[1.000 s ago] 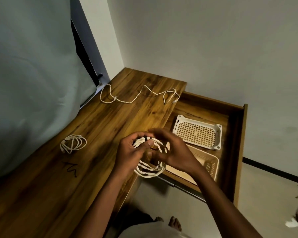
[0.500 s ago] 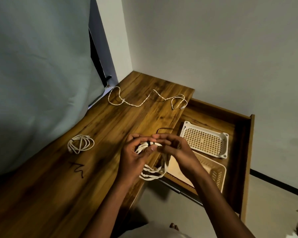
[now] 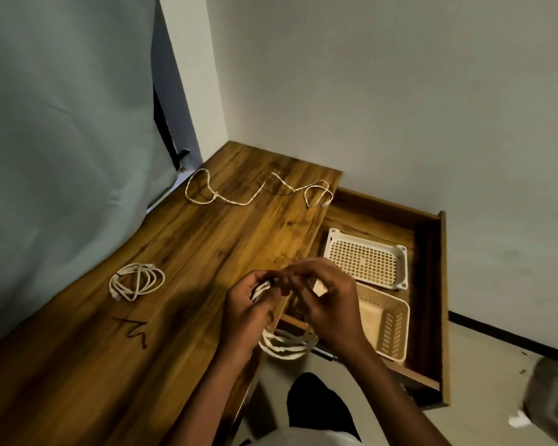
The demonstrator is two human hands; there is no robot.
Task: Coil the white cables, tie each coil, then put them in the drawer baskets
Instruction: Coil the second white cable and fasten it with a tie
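My left hand (image 3: pixel 245 310) grips a white cable coil (image 3: pixel 285 346) at its top, over the desk's front edge. The coil's lower loops hang below both hands. A dark tie sits at the coil's top, and my right hand (image 3: pixel 327 297) pinches it there with curled fingers. A second white coil (image 3: pixel 136 281) lies on the desk at left. A loose white cable (image 3: pixel 255 191) stretches uncoiled across the far end of the desk. Two cream baskets stand in the open drawer: a shallow one (image 3: pixel 366 257) farther back and a deeper one (image 3: pixel 388 323) nearer me.
The wooden desk (image 3: pixel 110 365) runs from near left to the far corner. A black tie (image 3: pixel 132 329) lies on it below the second coil. The open drawer (image 3: pixel 432 300) juts out to the right. A grey curtain hangs along the left. A grey object sits on the floor at lower right.
Both hands stayed together on the coil's top while my fingers worked the dark tie around it. The view tilted up and shifted a little.
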